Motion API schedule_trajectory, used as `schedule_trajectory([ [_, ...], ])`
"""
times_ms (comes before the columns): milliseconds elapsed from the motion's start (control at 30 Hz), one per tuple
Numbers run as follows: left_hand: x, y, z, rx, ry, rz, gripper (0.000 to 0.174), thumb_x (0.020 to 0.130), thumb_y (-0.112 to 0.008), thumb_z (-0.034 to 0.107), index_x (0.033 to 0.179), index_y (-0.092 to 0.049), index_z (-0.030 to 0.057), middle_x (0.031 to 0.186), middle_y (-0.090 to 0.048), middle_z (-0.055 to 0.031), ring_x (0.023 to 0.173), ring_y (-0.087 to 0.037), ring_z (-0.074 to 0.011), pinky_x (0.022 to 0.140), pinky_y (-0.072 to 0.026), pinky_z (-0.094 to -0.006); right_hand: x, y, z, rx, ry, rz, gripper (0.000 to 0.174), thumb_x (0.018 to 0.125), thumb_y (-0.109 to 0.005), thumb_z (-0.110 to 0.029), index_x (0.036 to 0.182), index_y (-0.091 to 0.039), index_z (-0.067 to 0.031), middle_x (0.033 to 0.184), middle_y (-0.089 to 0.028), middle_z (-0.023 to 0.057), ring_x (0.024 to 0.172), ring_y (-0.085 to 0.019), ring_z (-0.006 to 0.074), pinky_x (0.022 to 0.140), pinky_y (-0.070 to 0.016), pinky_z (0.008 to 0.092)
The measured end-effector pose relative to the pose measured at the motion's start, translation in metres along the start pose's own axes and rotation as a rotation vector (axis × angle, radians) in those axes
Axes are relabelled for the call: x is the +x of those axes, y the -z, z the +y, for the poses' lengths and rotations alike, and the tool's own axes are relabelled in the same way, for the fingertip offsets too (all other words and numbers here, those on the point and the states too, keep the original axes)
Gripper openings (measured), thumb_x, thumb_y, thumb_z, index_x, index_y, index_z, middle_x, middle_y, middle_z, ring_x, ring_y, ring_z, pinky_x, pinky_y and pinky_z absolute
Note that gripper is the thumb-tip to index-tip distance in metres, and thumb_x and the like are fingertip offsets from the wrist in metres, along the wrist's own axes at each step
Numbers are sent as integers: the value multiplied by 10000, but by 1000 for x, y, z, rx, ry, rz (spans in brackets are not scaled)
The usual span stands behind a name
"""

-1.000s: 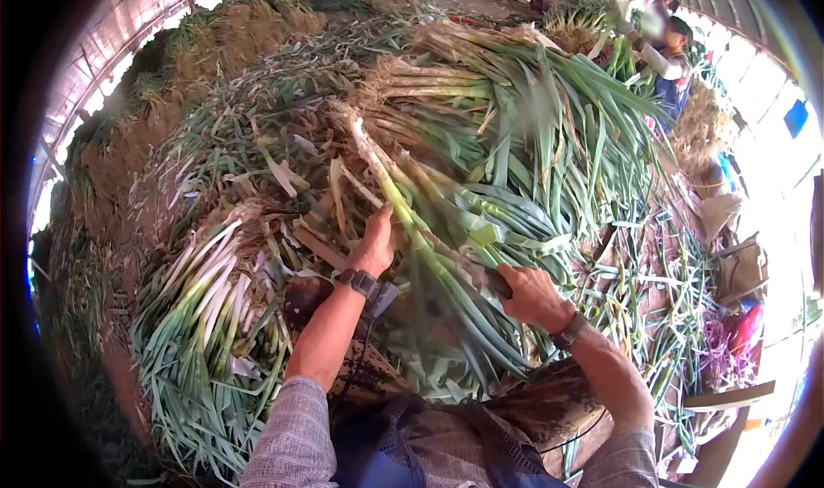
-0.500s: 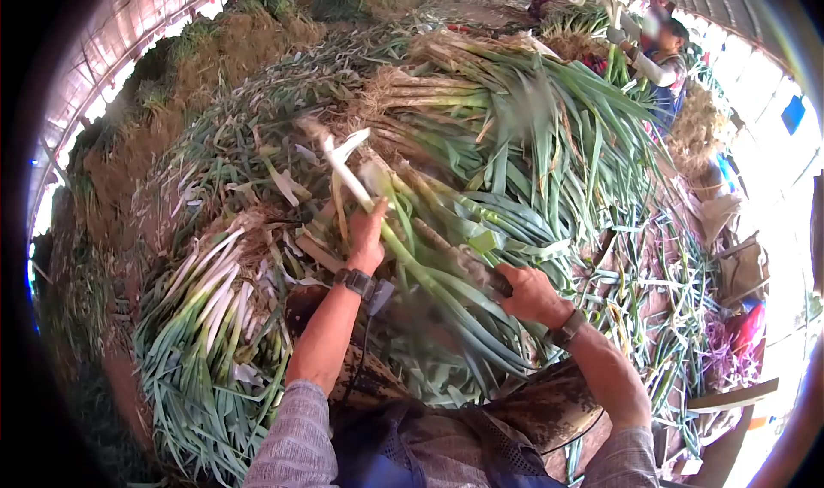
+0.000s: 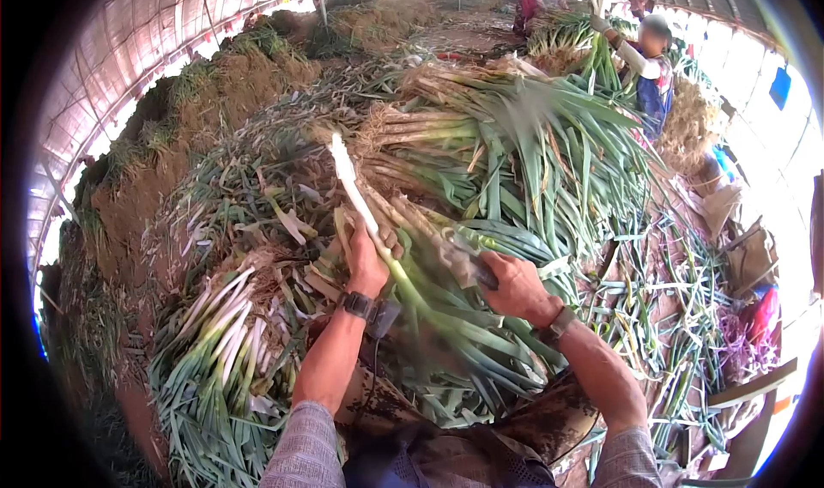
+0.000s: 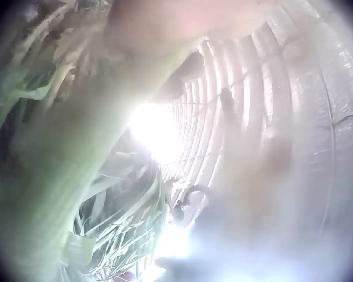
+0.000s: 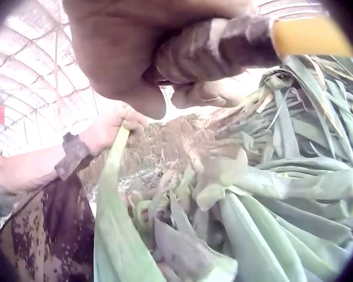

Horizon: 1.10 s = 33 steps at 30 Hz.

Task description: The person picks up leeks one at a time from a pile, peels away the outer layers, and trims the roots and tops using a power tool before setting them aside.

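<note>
My left hand (image 3: 367, 260) grips a long leek (image 3: 345, 169) around its pale green middle. Its white, bare-looking base points away from me, and its green leaves trail over my lap toward the right. To the right, my right hand (image 3: 518, 289) has its fingers curled around a tool handle (image 5: 217, 50). That handle looks wrapped in worn dark material and has a yellow section (image 5: 312, 38) at one end. A pale, blurred shape (image 3: 459, 260) shows just beyond this hand; I cannot tell whether it is part of the tool.
Ahead lies a big heap of untrimmed leeks (image 3: 549, 136) with brown roots. White-stemmed leeks (image 3: 227, 342) are piled at my left. Leaf scraps (image 3: 661, 316) litter the ground at right, near a wooden board (image 3: 751, 383). Another person (image 3: 652, 67) works at the back right.
The leek's brownish outer layers have come off its lower stem, leaving it white. My left hand still holds it; my right hand has shifted slightly left and up. The head view has tilted upward.
</note>
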<state>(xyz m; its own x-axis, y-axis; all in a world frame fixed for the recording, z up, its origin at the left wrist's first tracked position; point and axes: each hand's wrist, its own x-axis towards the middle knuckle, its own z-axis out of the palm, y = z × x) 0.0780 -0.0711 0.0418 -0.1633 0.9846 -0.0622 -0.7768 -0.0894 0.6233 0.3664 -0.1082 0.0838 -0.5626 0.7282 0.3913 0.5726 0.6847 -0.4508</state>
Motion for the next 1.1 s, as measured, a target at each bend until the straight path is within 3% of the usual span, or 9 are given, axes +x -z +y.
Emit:
schedule_trajectory([
  [133, -8, -7, 2, -26, 20, 3, 387, 986, -506, 511, 914, -534, 131, 725, -526, 0, 632, -508, -163, 553, -445, -338, 18, -13, 2, 25, 78, 76, 419, 752, -710, -160, 1140, -599, -51, 905, -670, 190, 812, -645, 410, 694, -520, 473],
  [200, -6, 1, -2, 9, -33, 7, 378, 963, -575, 486, 1002, -585, 110, 796, -568, -3, 703, -553, -170, 625, -498, -359, 21, -17, 1, 54, -73, -14, 433, 749, -714, -161, 1148, -591, -46, 910, -668, 203, 828, -643, 409, 711, -518, 471],
  [300, -11, 3, -8, 310, -192, 56, 395, 945, -643, 418, 1141, -613, 76, 927, -623, -22, 801, -619, -174, 703, -548, -343, 27, -19, 7, 51, -49, 26, 419, 758, -719, -172, 1136, -594, -43, 903, -666, 209, 836, -642, 409, 721, -516, 472],
  [433, -17, -7, -15, 214, -135, 75, 344, 938, -679, 343, 1136, -625, 68, 972, -642, -17, 800, -623, -126, 674, -532, -293, 34, -11, -4, 74, -81, 3, 403, 777, -713, -193, 1127, -598, -31, 897, -670, 211, 830, -642, 412, 727, -515, 474],
  [600, -23, -6, -31, 280, -41, 38, 350, 934, -678, 371, 1133, -622, 89, 977, -641, -11, 817, -617, -130, 681, -527, -293, 32, -9, -7, 81, -35, 47, 400, 787, -709, -200, 1135, -603, -35, 862, -675, 208, 823, -648, 408, 730, -518, 477],
  [667, -23, -3, -33, 235, 38, -5, 346, 955, -643, 387, 1130, -616, 89, 983, -639, -16, 863, -613, -132, 734, -527, -313, 30, 1, -16, 216, -239, 74, 399, 790, -705, -202, 1144, -607, -45, 847, -675, 203, 823, -652, 403, 732, -522, 474],
  [767, -31, -16, -34, 168, 7, -35, 344, 977, -586, 426, 1081, -601, 98, 926, -609, -11, 844, -593, -157, 749, -514, -357, 24, -6, 4, 55, -93, 20, 389, 792, -697, -199, 1142, -612, -52, 850, -674, 205, 826, -654, 399, 735, -523, 471],
  [867, -34, -13, -30, 17, 139, -254, 341, 998, -529, 436, 1033, -574, 100, 862, -555, -10, 793, -562, -184, 685, -512, -406, 18, -5, -3, 78, -196, 32, 366, 792, -688, -191, 1125, -618, -55, 851, -674, 205, 814, -654, 398, 722, -520, 475],
  [1100, -31, -13, -22, -21, 64, -108, 357, 999, -461, 506, 937, -509, 157, 736, -474, 35, 626, -461, -120, 535, -427, -325, 9, -11, 17, 2, -147, -98, 338, 778, -683, -249, 1043, -622, -48, 798, -665, 205, 788, -639, 416, 697, -506, 499],
])
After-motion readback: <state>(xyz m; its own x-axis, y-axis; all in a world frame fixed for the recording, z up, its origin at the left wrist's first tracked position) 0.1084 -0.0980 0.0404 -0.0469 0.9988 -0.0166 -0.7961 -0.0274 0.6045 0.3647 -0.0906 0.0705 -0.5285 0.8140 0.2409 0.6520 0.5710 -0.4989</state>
